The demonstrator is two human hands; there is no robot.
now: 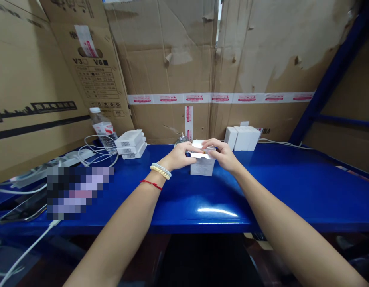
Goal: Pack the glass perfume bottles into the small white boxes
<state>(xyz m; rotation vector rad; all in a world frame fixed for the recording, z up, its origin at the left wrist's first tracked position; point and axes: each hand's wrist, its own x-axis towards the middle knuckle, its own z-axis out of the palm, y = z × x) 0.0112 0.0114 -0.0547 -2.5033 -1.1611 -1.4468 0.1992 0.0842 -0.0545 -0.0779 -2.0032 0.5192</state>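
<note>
Brown cardboard panels (172,71) crossed by printed tape (169,99) wall in our blue worktop (178,203). On it, in front of us near the middle, the white box (202,168) stands upright with its top opened. Our left hand (183,155) has its fingers at the left of the opening, and our right hand (221,154) curls its fingers over the right; we cannot tell whether either is closed on the box. Farther left we have a stack of white cartons (130,145) beside a clear bottle (103,126), and a phone (24,207) nearer us. More white packages (247,138) stand at the back right.
</note>
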